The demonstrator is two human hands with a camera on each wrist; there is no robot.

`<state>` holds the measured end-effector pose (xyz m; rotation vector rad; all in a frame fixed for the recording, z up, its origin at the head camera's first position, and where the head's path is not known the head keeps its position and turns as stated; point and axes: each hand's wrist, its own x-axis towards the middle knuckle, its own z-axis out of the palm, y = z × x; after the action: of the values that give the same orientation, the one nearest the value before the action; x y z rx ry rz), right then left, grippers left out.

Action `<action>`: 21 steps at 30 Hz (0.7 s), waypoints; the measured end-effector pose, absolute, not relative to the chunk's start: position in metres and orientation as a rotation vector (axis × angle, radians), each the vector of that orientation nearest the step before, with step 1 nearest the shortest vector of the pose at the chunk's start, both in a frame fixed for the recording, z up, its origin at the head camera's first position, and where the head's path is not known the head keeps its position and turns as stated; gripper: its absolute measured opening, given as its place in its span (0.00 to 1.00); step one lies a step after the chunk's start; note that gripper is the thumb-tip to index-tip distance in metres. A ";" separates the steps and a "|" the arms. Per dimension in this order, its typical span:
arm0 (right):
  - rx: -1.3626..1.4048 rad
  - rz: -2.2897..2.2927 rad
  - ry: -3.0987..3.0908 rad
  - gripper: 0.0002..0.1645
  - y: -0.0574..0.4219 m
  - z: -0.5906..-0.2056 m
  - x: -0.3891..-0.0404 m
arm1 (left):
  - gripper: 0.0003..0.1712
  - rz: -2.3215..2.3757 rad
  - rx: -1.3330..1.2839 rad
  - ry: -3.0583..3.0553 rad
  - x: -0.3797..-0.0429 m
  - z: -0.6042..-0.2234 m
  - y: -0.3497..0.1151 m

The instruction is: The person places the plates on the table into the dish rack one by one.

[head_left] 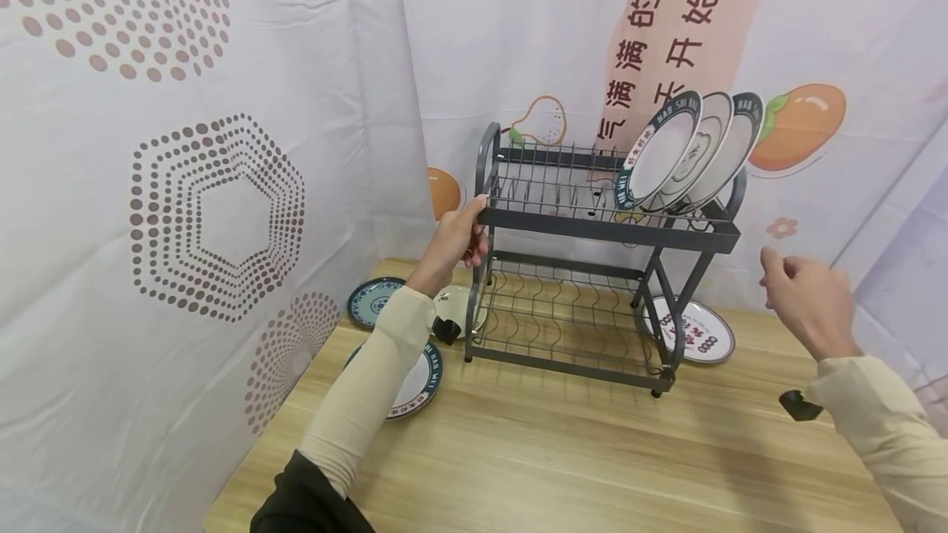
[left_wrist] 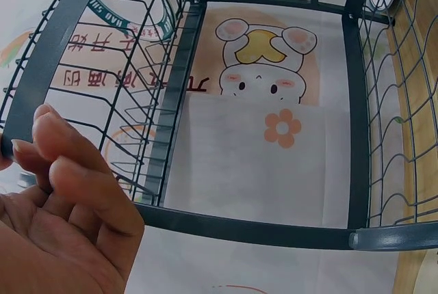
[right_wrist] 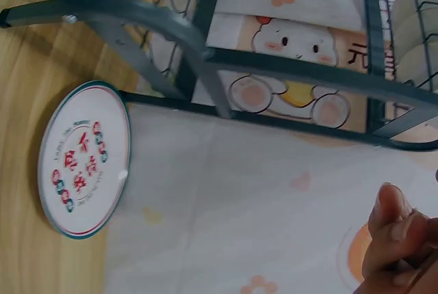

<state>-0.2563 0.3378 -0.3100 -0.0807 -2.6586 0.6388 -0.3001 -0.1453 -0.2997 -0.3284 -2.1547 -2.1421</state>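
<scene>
A dark grey two-tier dish rack (head_left: pixel 607 229) stands on the wooden table. My left hand (head_left: pixel 455 241) grips the front left corner of its upper tier, thumb at the rail and fingers curled below it; the left wrist view shows these fingers (left_wrist: pixel 89 178) beside the dark rail. Three plates (head_left: pixel 692 155) lean upright in the right end of the upper tier, the front one with a dark lettered rim. Off to the right of the rack, my right hand (head_left: pixel 810 303) hangs in the air, its fingers loosely curled around nothing. The lower tier (head_left: pixel 563 323) holds no plates.
A white plate with red print (head_left: pixel 699 331) lies behind the rack's right leg. At the left lie a blue patterned plate (head_left: pixel 366 303), a pale dish (head_left: pixel 453 303) and a dark-rimmed plate (head_left: pixel 418 385), partly covered by my left arm. Printed cloth (head_left: pixel 518 39) hangs behind.
</scene>
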 end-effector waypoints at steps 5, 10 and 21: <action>-0.035 0.590 -2.716 0.38 0.350 -0.328 -0.259 | 0.31 -2.144 -0.331 -2.150 -0.302 -0.300 -0.145; -0.027 0.574 -2.787 0.39 0.362 -0.347 -0.262 | 0.31 -2.138 -0.340 -2.148 -0.302 -0.300 -0.145; -0.088 0.688 -2.939 0.44 0.383 -0.400 -0.266 | 0.32 -2.117 -0.341 -2.163 -0.302 -0.300 -0.145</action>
<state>-0.2664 0.3832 -0.3998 -0.0880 -2.9387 0.6879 -0.3016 -0.1447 -0.2998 -0.3413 -2.1628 -2.1173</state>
